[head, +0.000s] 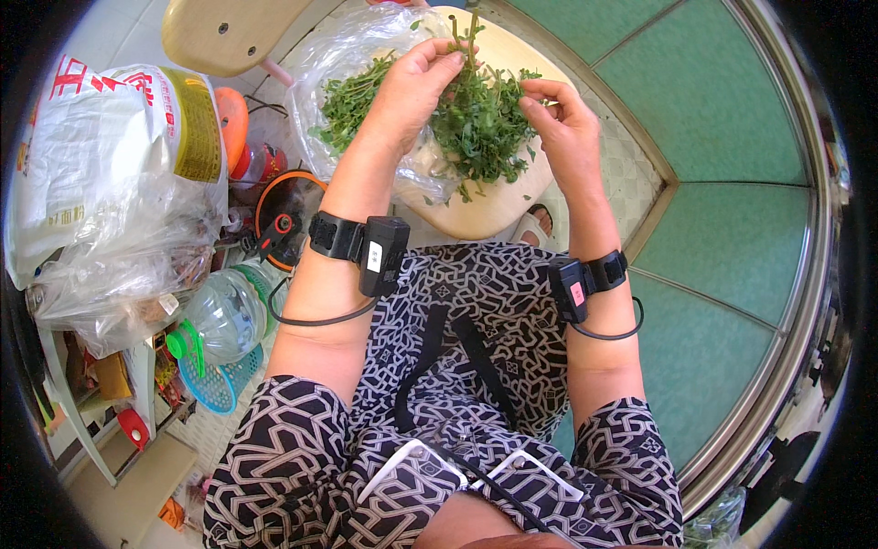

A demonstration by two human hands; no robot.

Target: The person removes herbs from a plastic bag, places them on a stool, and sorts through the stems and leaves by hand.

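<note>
My left hand (426,79) pinches the stems of a bunch of leafy greens (480,130) between thumb and fingers, with the stem ends pointing up past the fingertips. At the bunch's right side, my right hand (559,113) has its thumb and forefinger close together by the leaves; whether they pinch a sprig cannot be told. Beneath lies a pale wooden chair seat (473,216) with scattered leaf bits. A clear plastic bag (309,130) is spread over its left part, and more greens (350,99) lie on the bag.
Left of me are a large white woven sack (103,151), a clear plastic bottle with a green cap (223,316), a blue plastic basket (209,388) and a metal shelf (147,384). A wooden chair back (233,31) stands at the upper left. Green panels (720,219) line the right.
</note>
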